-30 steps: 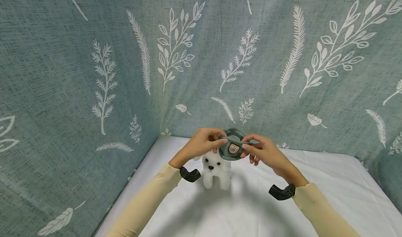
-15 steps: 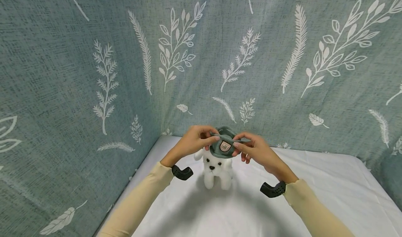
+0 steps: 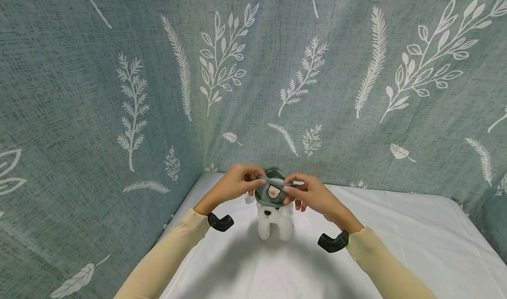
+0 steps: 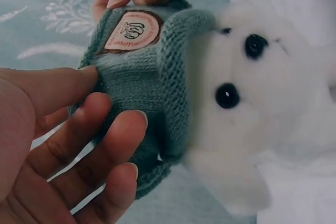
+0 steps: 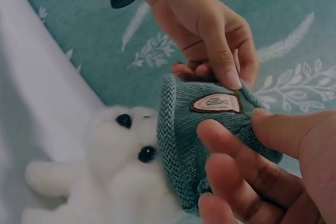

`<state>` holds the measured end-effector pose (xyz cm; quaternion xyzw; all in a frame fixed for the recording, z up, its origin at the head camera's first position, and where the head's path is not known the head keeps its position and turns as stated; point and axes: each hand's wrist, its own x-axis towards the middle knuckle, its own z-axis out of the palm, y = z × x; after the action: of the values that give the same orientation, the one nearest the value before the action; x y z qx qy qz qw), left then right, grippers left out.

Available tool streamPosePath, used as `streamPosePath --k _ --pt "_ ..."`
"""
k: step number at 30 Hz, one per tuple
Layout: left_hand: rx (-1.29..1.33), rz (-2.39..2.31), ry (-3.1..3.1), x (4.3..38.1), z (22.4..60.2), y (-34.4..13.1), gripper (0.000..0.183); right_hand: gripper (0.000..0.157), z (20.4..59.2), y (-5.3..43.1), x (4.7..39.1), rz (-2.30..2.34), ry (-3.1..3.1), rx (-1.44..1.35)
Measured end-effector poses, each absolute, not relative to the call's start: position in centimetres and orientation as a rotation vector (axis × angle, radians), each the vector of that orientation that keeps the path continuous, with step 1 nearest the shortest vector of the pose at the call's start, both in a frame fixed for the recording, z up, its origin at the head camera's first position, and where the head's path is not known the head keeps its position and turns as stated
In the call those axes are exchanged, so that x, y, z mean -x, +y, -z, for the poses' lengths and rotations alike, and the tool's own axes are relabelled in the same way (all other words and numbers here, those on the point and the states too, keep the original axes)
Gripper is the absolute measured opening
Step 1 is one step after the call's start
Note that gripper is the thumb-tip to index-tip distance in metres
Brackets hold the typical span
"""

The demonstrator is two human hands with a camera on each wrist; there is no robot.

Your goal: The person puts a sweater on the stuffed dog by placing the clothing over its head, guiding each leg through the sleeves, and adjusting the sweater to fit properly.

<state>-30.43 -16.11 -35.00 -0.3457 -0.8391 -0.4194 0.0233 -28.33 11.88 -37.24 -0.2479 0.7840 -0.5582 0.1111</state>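
Observation:
A green knitted hat (image 3: pixel 266 197) with a rolled brim and a pinkish badge sits at the top of a white plush dog's head. The plush dog (image 3: pixel 273 222) stands upright on the white surface, facing me. My left hand (image 3: pixel 236 184) pinches the hat's upper edge on the left between thumb and fingers. On the other side my right hand (image 3: pixel 310 192) pinches the same edge. In the left wrist view the brim (image 4: pixel 176 77) lies against the dog's forehead, and both dark eyes (image 4: pixel 227 96) show. The right wrist view shows the hat (image 5: pixel 184 129) stretched between both hands.
A white cloth (image 3: pixel 388 233) covers the surface under the dog. Blue-green fabric (image 3: pixel 253 70) with white leaf prints hangs behind and along the left side. Each wrist wears a black device (image 3: pixel 333 242).
Both hands have carried the hat leftward, then down, from above the dog's right side onto its head. The dog stays in place.

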Motion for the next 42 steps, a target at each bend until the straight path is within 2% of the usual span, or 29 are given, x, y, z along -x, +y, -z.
streamPosePath --k 6,12,21,26,33,42 --pt "1.036 1.239 -2.694 30.8 35.7 -16.7 0.017 0.025 37.4 10.9 27.7 1.452 2.587 0.804" --pt "0.985 1.070 -2.705 31.1 36.1 -16.8 0.031 0.025 37.4 9.9 27.8 1.306 2.886 0.860" --pt "1.011 0.753 -2.745 31.2 36.4 -16.3 0.014 0.013 38.3 8.4 28.4 1.186 3.139 0.926" --pt "1.012 0.633 -2.839 31.1 36.2 -16.3 0.027 0.007 38.6 7.9 28.4 1.175 3.044 0.899" --pt "0.971 0.532 -2.980 30.8 36.2 -16.7 0.048 0.029 38.6 7.3 28.2 1.130 2.933 0.705" --pt "0.946 0.967 -3.080 31.3 37.1 -16.8 0.042 0.049 38.9 7.5 28.3 1.071 2.838 0.460"
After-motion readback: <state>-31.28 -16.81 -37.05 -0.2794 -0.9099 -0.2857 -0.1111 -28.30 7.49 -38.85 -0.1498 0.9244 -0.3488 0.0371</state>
